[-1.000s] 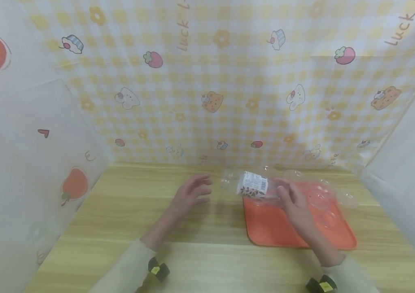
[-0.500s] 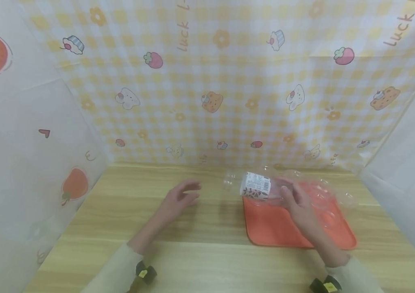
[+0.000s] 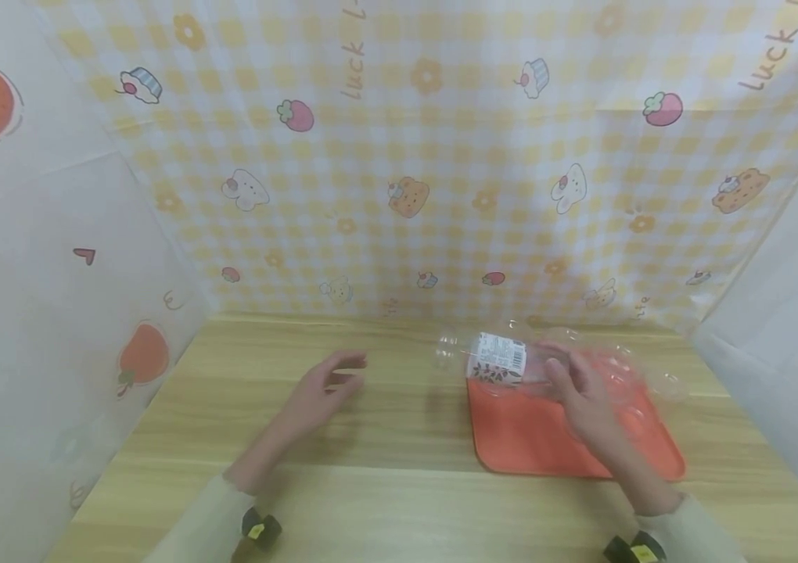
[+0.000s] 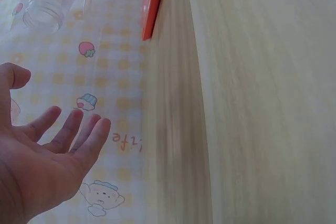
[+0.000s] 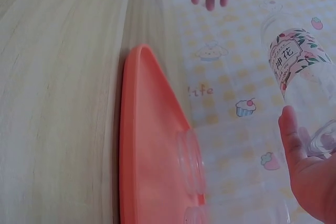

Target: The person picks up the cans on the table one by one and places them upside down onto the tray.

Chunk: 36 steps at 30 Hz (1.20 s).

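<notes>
My right hand (image 3: 587,397) grips a clear plastic bottle (image 3: 497,361) near one end. It is tilted on its side over the back left of an orange tray (image 3: 529,442). A floral label (image 5: 294,53) wraps the bottle; in the right wrist view it is pink and white with dark characters. In the left wrist view the bottle's threaded mouth (image 4: 43,18) faces my left hand and shows no cap. To the left of the tray, my left hand (image 3: 321,391) hovers over the table with its fingers loosely bent and nothing in them.
Several clear plastic containers (image 3: 631,422) lie on and behind the tray, hard to tell apart. The wooden table (image 3: 399,508) ends at a yellow checked cloth (image 3: 441,234) at the back. White cloths (image 3: 33,313) hang on both sides.
My left hand has drawn back to the left and toward me, away from the bottle. My right hand has shifted slightly right with the bottle still in its grip.
</notes>
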{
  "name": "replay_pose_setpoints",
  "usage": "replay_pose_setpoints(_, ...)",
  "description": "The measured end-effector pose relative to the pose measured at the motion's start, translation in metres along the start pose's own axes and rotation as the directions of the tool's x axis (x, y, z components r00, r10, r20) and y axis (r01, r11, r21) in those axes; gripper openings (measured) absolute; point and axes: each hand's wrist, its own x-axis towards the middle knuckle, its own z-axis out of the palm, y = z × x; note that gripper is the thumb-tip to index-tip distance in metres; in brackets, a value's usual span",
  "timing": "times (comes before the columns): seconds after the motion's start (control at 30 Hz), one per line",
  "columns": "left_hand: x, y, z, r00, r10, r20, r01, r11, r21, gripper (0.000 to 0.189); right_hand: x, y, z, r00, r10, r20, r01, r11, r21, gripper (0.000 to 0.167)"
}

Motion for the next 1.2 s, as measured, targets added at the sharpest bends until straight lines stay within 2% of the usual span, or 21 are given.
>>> replay_pose_setpoints(0.27, -0.006, -0.004, -0.007, 1.0, 0.02, 0.009, -0.02, 0.999, 0.025, 0.045, -0.001, -0.004, -0.004, 1.0, 0.03, -0.007, -0.031, 0.998, -0.056, 0.041)
replay_pose_setpoints(0.7, -0.01, -0.009, -0.014, 1.0, 0.017, 0.01, -0.017, 0.999, 0.037, 0.045, -0.001, -0.007, -0.008, 0.999, -0.005, -0.043, -0.001, 0.993, -0.118, 0.039)
replay_pose_setpoints(0.9, -0.011, -0.013, -0.018, 1.0, 0.013, -0.002, -0.013, 0.997, 0.074, 0.046, -0.001, -0.008, -0.01, 0.998, -0.055, -0.039, 0.05, 0.991, -0.122, 0.036)
replay_pose_setpoints(1.2, -0.014, -0.019, -0.024, 1.0, -0.001, -0.018, 0.003, 0.997, 0.082, 0.046, -0.001, -0.008, -0.015, 0.998, -0.063, -0.023, 0.059, 0.987, -0.148, 0.035)
